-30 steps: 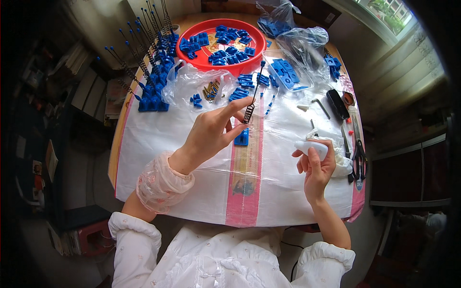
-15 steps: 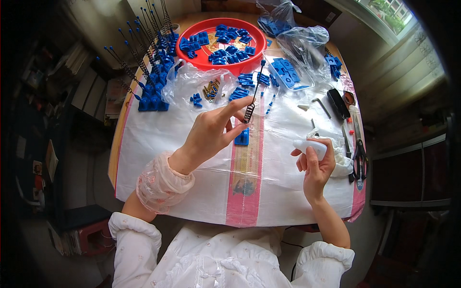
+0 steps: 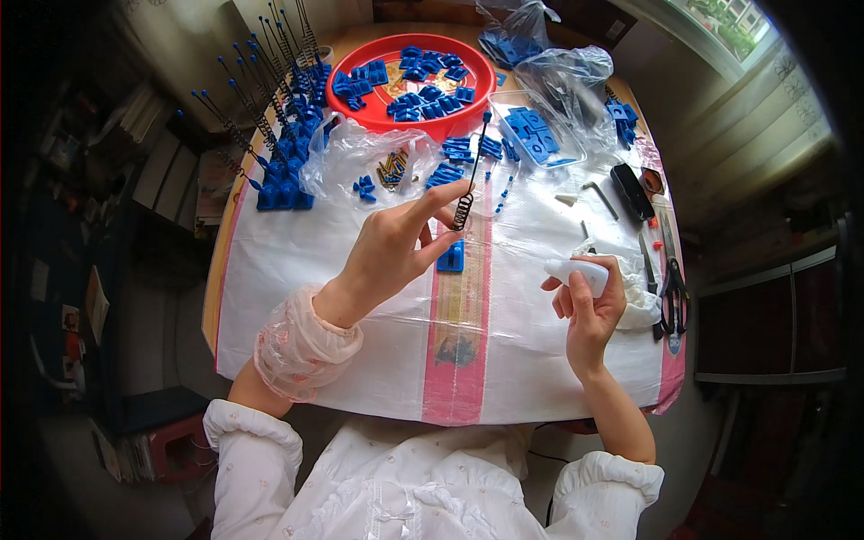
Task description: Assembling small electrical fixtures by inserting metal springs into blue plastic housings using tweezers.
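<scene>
We find the left hand (image 3: 396, 247) raised over the middle of the tabletop (image 3: 297, 270), its thumb and forefinger pinched together on the coiled lower end of a thin rod with a spring (image 3: 470, 180). The rod stands nearly upright, tilted slightly to the right, with a small blue tip at its top. Just below the fingers a blue block (image 3: 451, 256) lies flat on the white sheet, on the pink stripe.

The right hand (image 3: 589, 301) is held near the right edge, fingers curled closed around a small white bottle (image 3: 576, 272), its nozzle pointing left toward the rod. Beneath that hand lies a crumpled white cloth (image 3: 641, 301).

In our judgement the rod is very light, thin and likely to flex; the coil will compress and may slip if squeezed hard. The firmest hold appears to be where it is now taken, at the coil's base, with a gentle pinch. The bottle looks soft-walled and light; a grip round its body suits it.

At the far edge we note a red tray (image 3: 360, 112) of blue parts, clear bags (image 3: 558, 72), and at the far left corner a row of finished rods (image 3: 270, 135) standing in blocks. Scissors (image 3: 670, 283) lie along the right edge
</scene>
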Available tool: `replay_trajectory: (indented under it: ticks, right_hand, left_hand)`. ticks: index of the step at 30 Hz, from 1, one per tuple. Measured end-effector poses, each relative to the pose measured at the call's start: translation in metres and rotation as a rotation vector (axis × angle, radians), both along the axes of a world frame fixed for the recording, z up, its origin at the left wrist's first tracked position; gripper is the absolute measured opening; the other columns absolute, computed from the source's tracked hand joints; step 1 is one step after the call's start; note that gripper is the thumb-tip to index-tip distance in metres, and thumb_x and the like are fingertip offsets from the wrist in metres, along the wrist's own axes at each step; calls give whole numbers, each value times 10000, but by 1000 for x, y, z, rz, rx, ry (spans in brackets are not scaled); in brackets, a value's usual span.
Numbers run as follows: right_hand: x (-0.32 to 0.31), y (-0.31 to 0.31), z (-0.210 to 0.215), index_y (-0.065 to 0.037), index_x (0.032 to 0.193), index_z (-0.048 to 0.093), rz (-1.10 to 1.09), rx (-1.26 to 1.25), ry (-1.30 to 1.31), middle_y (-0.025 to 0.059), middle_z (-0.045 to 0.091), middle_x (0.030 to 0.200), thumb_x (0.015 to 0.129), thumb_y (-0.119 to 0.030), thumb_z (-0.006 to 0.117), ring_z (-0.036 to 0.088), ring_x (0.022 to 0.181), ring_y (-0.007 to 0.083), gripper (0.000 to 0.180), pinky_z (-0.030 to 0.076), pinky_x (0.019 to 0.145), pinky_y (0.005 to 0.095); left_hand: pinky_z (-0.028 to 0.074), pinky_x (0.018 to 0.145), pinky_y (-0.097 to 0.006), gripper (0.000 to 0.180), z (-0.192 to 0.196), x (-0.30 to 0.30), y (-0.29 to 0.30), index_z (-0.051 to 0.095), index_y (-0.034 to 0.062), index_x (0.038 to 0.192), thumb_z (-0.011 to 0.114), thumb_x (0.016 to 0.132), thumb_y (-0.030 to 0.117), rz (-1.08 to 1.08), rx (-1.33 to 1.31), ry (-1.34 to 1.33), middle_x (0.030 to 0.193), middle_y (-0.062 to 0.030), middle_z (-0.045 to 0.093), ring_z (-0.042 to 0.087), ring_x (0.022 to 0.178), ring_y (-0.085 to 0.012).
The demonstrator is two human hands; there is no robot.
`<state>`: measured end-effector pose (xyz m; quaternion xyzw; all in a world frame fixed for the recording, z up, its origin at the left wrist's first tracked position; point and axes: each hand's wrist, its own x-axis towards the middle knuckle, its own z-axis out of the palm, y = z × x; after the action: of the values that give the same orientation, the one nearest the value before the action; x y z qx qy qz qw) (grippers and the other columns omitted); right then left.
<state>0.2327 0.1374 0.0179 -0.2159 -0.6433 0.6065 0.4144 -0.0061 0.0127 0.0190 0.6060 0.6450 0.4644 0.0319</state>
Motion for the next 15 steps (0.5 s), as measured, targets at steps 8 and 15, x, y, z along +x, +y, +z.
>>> replay_trajectory:
  ticks: [8,15]
  right_hand:
    - [2,0,3,-21,1048,525,-12,-14,12,121,660,774,955,-49,553,523,552,59,102,375,475,208]
    - [-1,-1,1,-22,1042,530,-20,10,-2,114,658,769,955,-54,554,533,550,64,95,384,475,208]
  left_hand:
    - [471,460,-209,656,1,-1,0,472,165,1372,796,812,57,-4,1,1,897,-52,739,619,537,-90]
    - [476,460,-208,646,2,1,0,474,168,1373,787,820,50,-1,4,-3,884,-44,732,615,539,-90]
